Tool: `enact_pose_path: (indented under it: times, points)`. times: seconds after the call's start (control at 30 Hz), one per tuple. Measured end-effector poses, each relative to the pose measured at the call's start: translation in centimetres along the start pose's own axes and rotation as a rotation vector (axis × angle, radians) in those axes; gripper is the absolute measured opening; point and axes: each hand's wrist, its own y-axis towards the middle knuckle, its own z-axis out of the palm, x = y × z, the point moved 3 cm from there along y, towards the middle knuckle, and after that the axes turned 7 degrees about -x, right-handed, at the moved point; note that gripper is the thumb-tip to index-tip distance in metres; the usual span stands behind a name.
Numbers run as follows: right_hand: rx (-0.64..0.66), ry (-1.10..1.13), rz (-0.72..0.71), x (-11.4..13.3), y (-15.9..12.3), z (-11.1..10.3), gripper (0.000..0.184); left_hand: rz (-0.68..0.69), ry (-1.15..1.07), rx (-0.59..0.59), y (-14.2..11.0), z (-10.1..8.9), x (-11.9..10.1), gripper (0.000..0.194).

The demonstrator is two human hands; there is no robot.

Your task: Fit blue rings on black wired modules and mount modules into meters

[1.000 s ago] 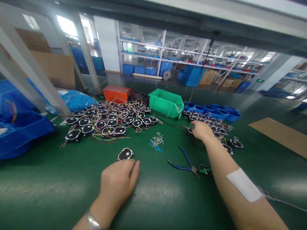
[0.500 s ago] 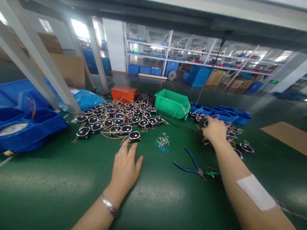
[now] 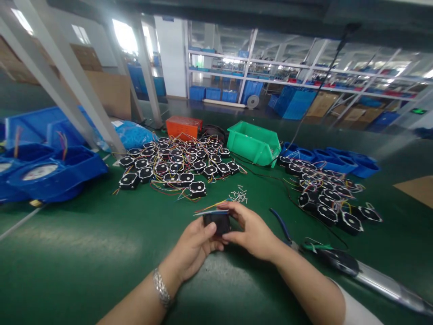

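Observation:
Between both hands is a small black boxy motor (image 3: pixel 219 223), tilted so a thin pale-edged face is on top and its coloured wires trail to the back. My left hand (image 3: pixel 196 246) is closed on its left side and underside, thumb on the near face. My right hand (image 3: pixel 253 232) grips its right end between fingers and thumb. Just beyond lies a small heap of screws (image 3: pixel 239 196). Blue-handled pliers (image 3: pixel 282 225) lie to the right, partly behind my right forearm. One similar motor (image 3: pixel 197 189) sits at the near edge of the left group.
Many wired motors spread at left (image 3: pixel 176 160) and right (image 3: pixel 328 192). A green bin (image 3: pixel 252 151) and orange box (image 3: pixel 184 128) stand behind them. Blue plastic housings (image 3: pixel 57 178) are at left, and more blue trays (image 3: pixel 338 160) at right. A silver-and-black powered screwdriver (image 3: pixel 375 277) lies at lower right.
My left hand pushed a motor forward to the left group, then let go. My right hand took a motor from the right group and brought it to the middle, where both hands hold it.

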Motion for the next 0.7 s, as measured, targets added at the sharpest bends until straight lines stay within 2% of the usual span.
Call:
enact_pose_path:
  times: [0.07, 0.1, 0.2, 0.27, 0.33, 0.43, 0.53, 0.7]
  points:
    - [-0.009, -0.130, 0.013, -1.0, 0.5, -1.0, 0.067, -0.017, 0.011, -0.120, 0.3, -0.5, -0.1, 0.023]
    - [-0.069, -0.218, 0.047, -1.6, 0.8, -1.8, 0.065, -0.016, 0.014, -0.169, 0.4, -0.7, -0.1, 0.022]
    - [-0.280, -0.569, 0.197, -3.4, 1.5, -4.5, 0.032, 0.008, -0.002, -0.256, 0.7, -1.1, -0.3, 0.023]
    - [-0.293, -0.793, 0.241, -4.4, 1.8, -5.3, 0.013, 0.014, -0.019, -0.285, 0.8, -1.1, -0.4, 0.023]
    - [-0.244, -0.928, 0.234, -5.1, 1.9, -5.4, 0.011, 0.008, -0.033, -0.294, 0.9, -1.2, -0.3, 0.022]
    - [-0.205, -1.025, 0.223, -5.8, 2.1, -5.0, 0.011, -0.008, -0.051, -0.281, 0.9, -1.2, 0.0, 0.023]
    - [-0.177, -1.030, 0.230, -5.8, 2.3, -4.5, 0.009, -0.020, -0.056, -0.270, 0.9, -1.1, 0.2, 0.026]
    - [-0.244, -0.988, 0.132, -3.8, 1.7, -3.9, 0.010, -0.026, -0.057, -0.257, 0.7, -0.7, 0.6, 0.029]
